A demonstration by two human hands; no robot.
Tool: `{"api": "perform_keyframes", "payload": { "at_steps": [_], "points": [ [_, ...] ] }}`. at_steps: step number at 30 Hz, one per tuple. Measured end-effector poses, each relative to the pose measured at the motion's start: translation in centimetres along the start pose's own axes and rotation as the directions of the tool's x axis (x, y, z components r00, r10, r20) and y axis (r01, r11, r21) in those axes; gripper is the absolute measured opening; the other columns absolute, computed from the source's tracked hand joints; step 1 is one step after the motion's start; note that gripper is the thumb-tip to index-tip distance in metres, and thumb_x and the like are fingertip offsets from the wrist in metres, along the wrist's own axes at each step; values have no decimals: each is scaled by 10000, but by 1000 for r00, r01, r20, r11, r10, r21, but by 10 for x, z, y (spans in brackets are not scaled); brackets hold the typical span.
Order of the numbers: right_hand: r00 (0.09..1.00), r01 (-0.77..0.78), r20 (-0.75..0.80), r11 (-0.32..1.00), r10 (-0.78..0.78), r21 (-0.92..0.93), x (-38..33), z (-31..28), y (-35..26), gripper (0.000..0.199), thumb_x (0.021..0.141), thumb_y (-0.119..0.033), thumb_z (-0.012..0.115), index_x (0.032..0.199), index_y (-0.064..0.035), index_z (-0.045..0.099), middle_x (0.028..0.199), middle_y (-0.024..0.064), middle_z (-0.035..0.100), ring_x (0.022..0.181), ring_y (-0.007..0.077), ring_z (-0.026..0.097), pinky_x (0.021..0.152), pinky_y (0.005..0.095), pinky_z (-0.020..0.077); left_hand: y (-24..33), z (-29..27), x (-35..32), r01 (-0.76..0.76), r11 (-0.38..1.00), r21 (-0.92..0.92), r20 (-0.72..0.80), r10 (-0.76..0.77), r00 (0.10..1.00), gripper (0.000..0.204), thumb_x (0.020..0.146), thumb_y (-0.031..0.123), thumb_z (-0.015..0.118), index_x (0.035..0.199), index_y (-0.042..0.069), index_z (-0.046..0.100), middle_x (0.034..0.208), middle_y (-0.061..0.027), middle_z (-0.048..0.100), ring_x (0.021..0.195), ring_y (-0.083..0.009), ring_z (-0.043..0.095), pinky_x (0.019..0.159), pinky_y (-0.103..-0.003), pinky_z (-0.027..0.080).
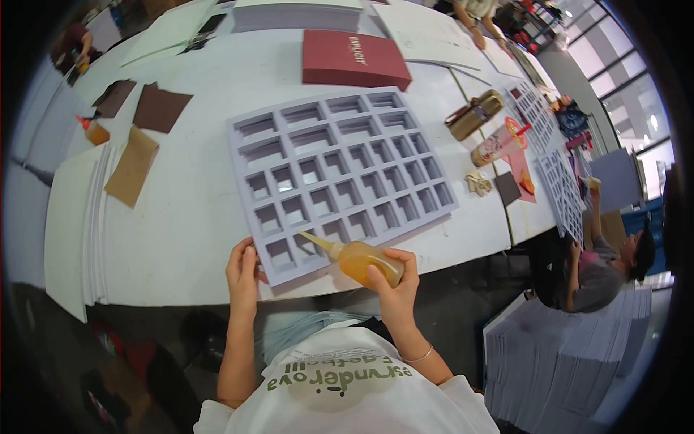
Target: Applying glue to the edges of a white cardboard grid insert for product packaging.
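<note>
A grey-white compartment tray point(303, 192) with many square cells lies on the white table in front of me. My right hand point(394, 282) is closed round a squeeze bottle point(359, 264) of amber liquid, probably glue. The bottle is tilted left, and its long pale nozzle points at a divider among the tray's near-left cells. My left hand point(244, 271) is at the tray's near-left corner, fingers bent against its outer side; I cannot make out whether they grip the edge.
A red box point(354, 59) sits behind the tray. To the right are a gold-brown case point(475, 116) and a drink cup point(494, 147). Brown scraps point(132, 166), another glue bottle point(94, 132) and white boards point(72, 224) lie left. A co-worker point(607, 267) handles another tray point(560, 189).
</note>
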State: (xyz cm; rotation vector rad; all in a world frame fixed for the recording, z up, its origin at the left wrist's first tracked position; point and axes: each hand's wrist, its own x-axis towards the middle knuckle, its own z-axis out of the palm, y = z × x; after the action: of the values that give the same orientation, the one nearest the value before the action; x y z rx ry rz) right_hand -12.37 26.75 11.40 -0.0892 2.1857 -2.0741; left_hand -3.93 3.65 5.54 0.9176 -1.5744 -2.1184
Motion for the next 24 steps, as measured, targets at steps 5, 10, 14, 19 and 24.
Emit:
{"api": "perform_keyframes", "payload": {
  "at_steps": [5, 10, 14, 19, 24],
  "points": [
    [988, 38, 149, 999, -34, -28, -9, 26, 4, 392, 797, -71, 718, 1112, -43, 487, 1058, 95, 550, 918, 163, 577, 761, 276, 514, 4, 6, -2, 8, 1000, 2, 3, -8, 1000, 358, 991, 271, 464, 1222, 5, 526, 846, -9, 563, 671, -47, 483, 543, -197, 412],
    [960, -277, 88, 864, 265, 420, 14, -17, -11, 394, 838, -125, 675, 1159, -61, 454, 1053, 121, 569, 905, 248, 626, 616, 368, 581, -5, 1, 3, 33, 999, 2, -14, -33, 999, 372, 981, 263, 477, 1221, -18, 514, 962, -61, 599, 746, -89, 556, 502, -206, 436],
    [957, -67, -242, 934, 159, 352, 41, -99, -9, 363, 855, -118, 656, 1152, -63, 454, 1023, 114, 575, 863, 233, 635, 590, 341, 578, -6, -5, 2, 24, 1000, -17, -56, -25, 998, 370, 979, 279, 494, 1221, 1, 523, 859, -15, 593, 660, -42, 514, 497, -197, 431],
    [876, 65, -482, 993, -9, 99, 58, -182, -20, 348, 844, -107, 684, 1113, -42, 473, 1018, 113, 559, 840, 195, 626, 575, 294, 573, -5, 0, 5, 31, 999, -14, -54, -32, 998, 354, 988, 288, 474, 1207, 16, 536, 747, 22, 539, 613, -32, 462, 510, -194, 372],
    [865, 80, -499, 996, -56, 27, 68, -211, -12, 344, 839, -100, 685, 1104, -39, 475, 1015, 120, 566, 827, 193, 630, 567, 290, 570, 1, 9, 4, 31, 999, -36, -83, -34, 996, 342, 989, 294, 471, 1188, 25, 543, 772, 32, 541, 623, -32, 442, 539, -198, 351]
  ]
}}
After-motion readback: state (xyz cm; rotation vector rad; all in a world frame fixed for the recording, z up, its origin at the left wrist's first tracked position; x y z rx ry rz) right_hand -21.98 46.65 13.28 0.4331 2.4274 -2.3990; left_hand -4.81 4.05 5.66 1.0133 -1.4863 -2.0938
